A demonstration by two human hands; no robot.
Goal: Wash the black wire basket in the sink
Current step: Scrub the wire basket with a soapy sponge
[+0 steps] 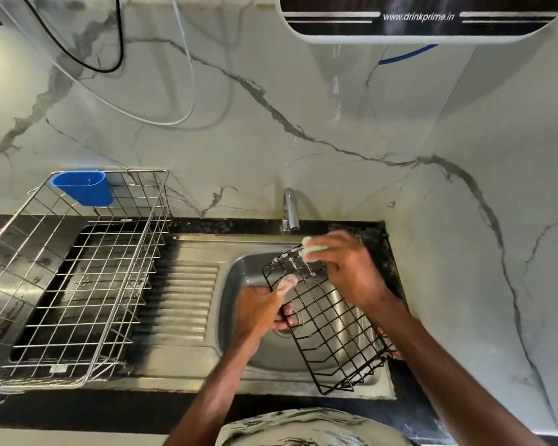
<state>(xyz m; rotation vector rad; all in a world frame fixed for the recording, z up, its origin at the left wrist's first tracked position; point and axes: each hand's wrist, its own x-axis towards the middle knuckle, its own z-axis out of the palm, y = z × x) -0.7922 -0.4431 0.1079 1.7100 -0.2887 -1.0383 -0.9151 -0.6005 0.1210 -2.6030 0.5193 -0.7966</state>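
A black wire basket is held tilted over the steel sink. My left hand grips its left rim, thumb soapy on top and fingers through the wires. At the basket's far corner, my right hand presses a pale green soapy sponge against the wires, where white foam clings. The tap stands just behind; no water stream is visible.
A large steel dish rack with a blue plastic cup hooked on its back rim sits on the left counter. The ribbed drainboard lies between rack and sink. A marble wall rises behind and on the right; a water purifier hangs above.
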